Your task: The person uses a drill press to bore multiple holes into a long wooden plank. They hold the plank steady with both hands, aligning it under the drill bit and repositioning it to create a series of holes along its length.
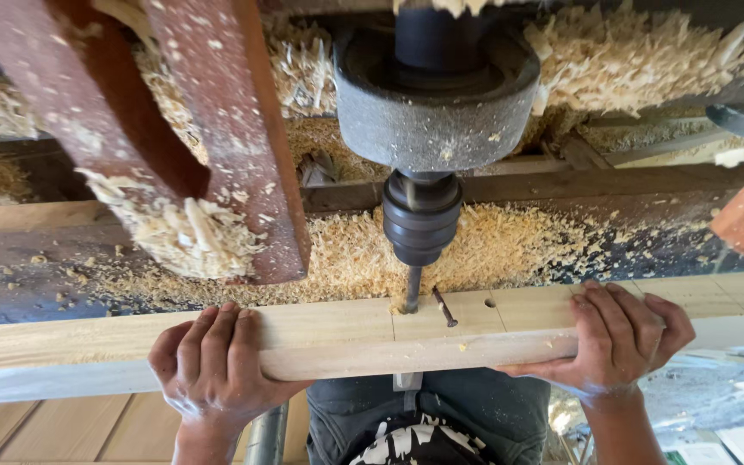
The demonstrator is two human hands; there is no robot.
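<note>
At a sawdust-strewn drill press, a person steadies a long pale wooden beam (337, 340) with both bare hands as the drill bit (412, 291) meets its top face. The left hand (213, 366) is closed over the beam's near edge, fingers curled across the top and thumb tucked below. The right hand (622, 337) grips the same beam further along, fingers wrapped over the top face and folded down toward the near side. The beam lies level across the machine's bed, running from one side of the view to the other, directly under the dark chuck (421, 220). Just beside the bit, a dark screw or nail (444, 306) leans out of the wood, and a small drilled hole (490, 302) shows a little further toward the right hand. Pale shavings (355, 254) are heaped behind the beam and cling to the rust-red frame (234, 129) above the left hand.
</note>
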